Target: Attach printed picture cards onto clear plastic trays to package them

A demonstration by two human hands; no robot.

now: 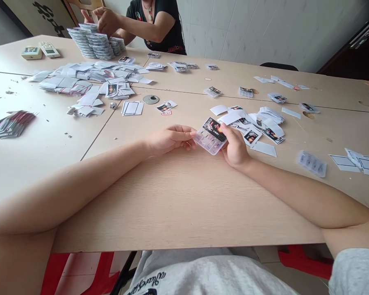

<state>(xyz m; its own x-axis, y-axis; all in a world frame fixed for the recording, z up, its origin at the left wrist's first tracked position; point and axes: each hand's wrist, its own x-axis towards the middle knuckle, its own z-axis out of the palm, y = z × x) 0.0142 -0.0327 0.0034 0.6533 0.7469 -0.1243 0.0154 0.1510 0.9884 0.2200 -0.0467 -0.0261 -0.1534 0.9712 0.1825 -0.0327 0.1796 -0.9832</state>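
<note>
Both hands hold one small clear plastic box of fish hooks [209, 141] just above the table, tilted toward me. A black printed label covers its upper part, and curved hooks show through the lower part. My left hand [180, 137] pinches the box's left edge between thumb and fingers. Around the right side closes my right hand [235, 147], its thumb on the front by the label; its other fingers are mostly hidden behind. Beyond the right hand lies a loose pile of printed cards [269, 123]. Farther right is another clear box [312, 163].
Several small boxes [276, 97] are scattered across the table [190, 205]. White slips [76, 78] heap at the left, near a round grey disc [150, 99] and red-edged packets [17, 125]. Across the table, a person's hands [109, 20] touch tall stacks of boxes [100, 45].
</note>
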